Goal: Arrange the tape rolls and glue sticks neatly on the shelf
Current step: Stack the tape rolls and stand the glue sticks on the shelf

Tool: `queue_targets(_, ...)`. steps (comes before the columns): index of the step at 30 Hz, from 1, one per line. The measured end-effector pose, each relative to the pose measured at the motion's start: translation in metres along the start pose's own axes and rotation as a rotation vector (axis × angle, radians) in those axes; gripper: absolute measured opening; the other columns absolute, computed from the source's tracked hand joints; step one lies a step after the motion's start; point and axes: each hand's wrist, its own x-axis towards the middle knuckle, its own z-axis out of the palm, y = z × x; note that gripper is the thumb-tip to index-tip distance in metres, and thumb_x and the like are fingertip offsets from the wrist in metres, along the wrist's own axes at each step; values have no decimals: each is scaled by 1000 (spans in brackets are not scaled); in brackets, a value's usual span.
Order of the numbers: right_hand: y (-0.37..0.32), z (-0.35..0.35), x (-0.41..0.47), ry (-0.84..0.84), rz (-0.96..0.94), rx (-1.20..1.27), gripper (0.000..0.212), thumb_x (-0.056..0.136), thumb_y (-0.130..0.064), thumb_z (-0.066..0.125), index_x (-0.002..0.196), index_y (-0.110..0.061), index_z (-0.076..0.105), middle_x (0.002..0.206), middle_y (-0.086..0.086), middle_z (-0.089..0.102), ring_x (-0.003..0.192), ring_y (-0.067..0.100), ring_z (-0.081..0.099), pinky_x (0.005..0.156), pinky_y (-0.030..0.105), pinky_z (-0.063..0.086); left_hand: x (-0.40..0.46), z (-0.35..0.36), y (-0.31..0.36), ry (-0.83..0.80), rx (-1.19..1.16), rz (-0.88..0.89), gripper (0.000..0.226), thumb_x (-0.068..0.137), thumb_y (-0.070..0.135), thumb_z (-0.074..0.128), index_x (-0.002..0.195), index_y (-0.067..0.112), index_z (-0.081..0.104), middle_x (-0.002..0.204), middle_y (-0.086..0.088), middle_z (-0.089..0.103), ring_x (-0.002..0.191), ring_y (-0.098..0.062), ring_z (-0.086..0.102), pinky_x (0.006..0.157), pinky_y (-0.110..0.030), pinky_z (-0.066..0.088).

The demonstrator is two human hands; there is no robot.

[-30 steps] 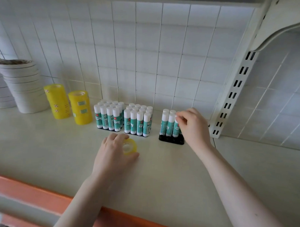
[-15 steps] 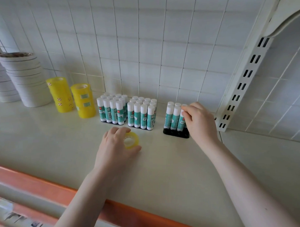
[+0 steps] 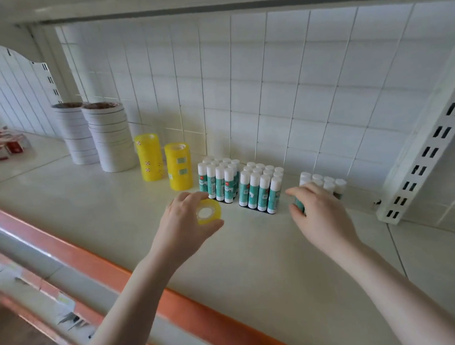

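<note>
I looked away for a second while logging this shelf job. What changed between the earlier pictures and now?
The right hand left the tops of the glue sticks in the right-most group and came down round their front, fingers wrapped on a stick. The left hand still pinches the loose yellow tape roll. The stacked tape rolls and other glue-stick groups stayed put.

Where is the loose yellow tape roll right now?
In the head view, the loose yellow tape roll is held in the left hand, centre frame, just in front of the leftmost glue stick block.
</note>
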Motion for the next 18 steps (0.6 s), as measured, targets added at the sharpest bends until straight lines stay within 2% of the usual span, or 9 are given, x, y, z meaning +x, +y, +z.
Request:
queue_targets(3, -27, 7, 7, -98, -27, 5, 26, 89, -20, 57, 113, -15, 65, 106, 5, 61, 96, 28, 57, 77, 35, 44, 12, -20, -24, 16, 16, -2, 62, 72, 33, 78, 127, 15, 55, 123, -7, 55, 113, -26, 51, 93, -31, 36)
queue_targets(9, -97, 44, 29, -109, -2, -18, 23, 91, -25, 51, 108, -18, 64, 104, -1, 60, 101, 21, 54, 75, 31, 41, 47, -65, -84, 44, 20, 50, 63, 70, 33, 79, 127, 17, 55, 123, -7, 57, 113, -28, 52, 93, -33, 38)
queue_targets(14, -163, 84, 51, -136, 7, -30, 30, 93, -28, 48, 121, -24, 60, 116, -1, 58, 111, 20, 52, 87, 30, 42, 90, -109, -140, 21, 33, 141, 61, 72, 34, 77, 127, 19, 55, 121, -5, 56, 114, -25, 51, 92, -32, 37)
queue_targets(18, -207, 110, 68, -140, 34, -88, 26, 94, -29, 43, 111, -21, 61, 107, 0, 59, 104, 21, 54, 78, 31, 42, 128, -135, -166, -1, 39, 212, 59, 73, 34, 77, 126, 19, 55, 124, -4, 55, 114, -25, 50, 91, -31, 37)
